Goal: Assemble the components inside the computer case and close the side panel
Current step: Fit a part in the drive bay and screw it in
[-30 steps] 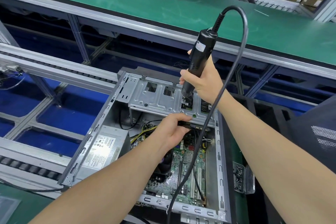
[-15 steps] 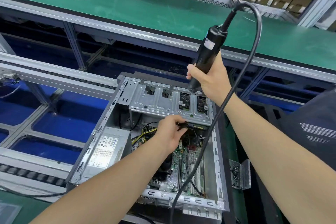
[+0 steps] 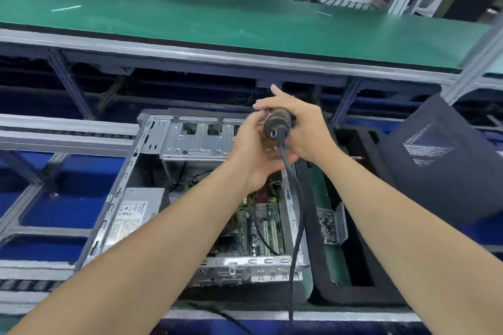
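Note:
The open computer case (image 3: 130, 171) lies on its side below me, showing the silver drive cage (image 3: 196, 141), the power supply (image 3: 136, 209) and the green motherboard (image 3: 261, 226). A black electric screwdriver (image 3: 277, 124) points away from me over the drive cage's right end, its cord trailing down toward me. My right hand (image 3: 304, 130) grips its body, index finger stretched out. My left hand (image 3: 253, 155) wraps around it from the left and underneath. The bit is hidden behind both hands.
A small clear tray of screws (image 3: 330, 226) sits in a black foam-edged bin (image 3: 351, 266) right of the case. A dark mesh panel (image 3: 441, 160) leans at the right. A green-topped bench (image 3: 217, 22) runs across behind, conveyor rails (image 3: 68, 130) at left.
My left hand left the part under the drive cage and came up to the screwdriver. The tool swung from upright to pointing away from me, and the view tilted forward.

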A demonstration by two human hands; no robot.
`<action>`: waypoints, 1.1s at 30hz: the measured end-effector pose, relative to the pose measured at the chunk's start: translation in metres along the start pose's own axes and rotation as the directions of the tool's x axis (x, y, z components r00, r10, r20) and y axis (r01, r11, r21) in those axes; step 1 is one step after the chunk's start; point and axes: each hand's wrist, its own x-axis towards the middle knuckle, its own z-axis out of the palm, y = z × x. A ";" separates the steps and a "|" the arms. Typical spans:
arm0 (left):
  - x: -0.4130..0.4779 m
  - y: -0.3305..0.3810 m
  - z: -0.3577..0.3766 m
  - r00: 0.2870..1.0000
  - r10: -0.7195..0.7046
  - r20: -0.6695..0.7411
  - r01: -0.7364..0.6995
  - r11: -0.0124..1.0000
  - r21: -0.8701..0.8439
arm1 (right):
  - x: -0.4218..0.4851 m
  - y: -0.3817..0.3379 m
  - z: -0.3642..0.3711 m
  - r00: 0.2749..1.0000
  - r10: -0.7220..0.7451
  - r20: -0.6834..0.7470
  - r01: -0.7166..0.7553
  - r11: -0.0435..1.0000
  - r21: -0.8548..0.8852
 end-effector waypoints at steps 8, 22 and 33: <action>0.012 -0.060 0.063 0.988 0.017 0.153 -0.024 0.999 0.043 | -0.055 0.033 -0.091 0.974 0.013 0.227 0.079 0.916 -0.393; 0.067 -0.190 0.113 0.962 0.259 -0.090 -0.206 0.898 0.390 | -0.136 0.111 -0.123 0.678 0.693 0.246 -0.609 0.342 0.715; 0.133 -0.228 0.054 0.950 0.311 0.011 -0.106 0.289 0.951 | -0.176 0.188 -0.093 0.651 0.742 0.160 -0.661 0.451 0.600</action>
